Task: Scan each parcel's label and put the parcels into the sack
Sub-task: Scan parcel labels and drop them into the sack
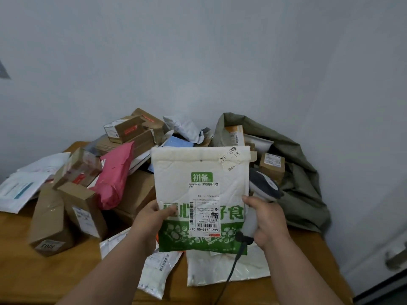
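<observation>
**Padded envelope held up, scanner in the right hand**

The left hand (152, 219) pinches the lower left edge of a white and green padded envelope (201, 192), thumb on the front and fingers curled behind it. The envelope stands upright above the near middle of the bench (33, 271), its printed label (204, 213) facing the camera and turned upside down. The right hand (267, 221) touches the envelope's right edge with its thumb while its fingers wrap the pale handle of a scanner (262, 188). The scanner's dark head rises just behind the envelope's right side, and its cable (233, 267) hangs down toward the near edge.

The olive sack (297, 172) slumps at the far right of the bench against the wall, mouth open, with several boxes and a white packet inside. Left of the sack, a heap of parcels covers the far and left part of the bench: brown boxes (123, 128), a pink bag (114, 175) and white mailers (24, 186). More flat white mailers (220, 269) lie on the bench under the held envelope. Whether the right hand's fingers press the scanner's trigger is hidden.
</observation>
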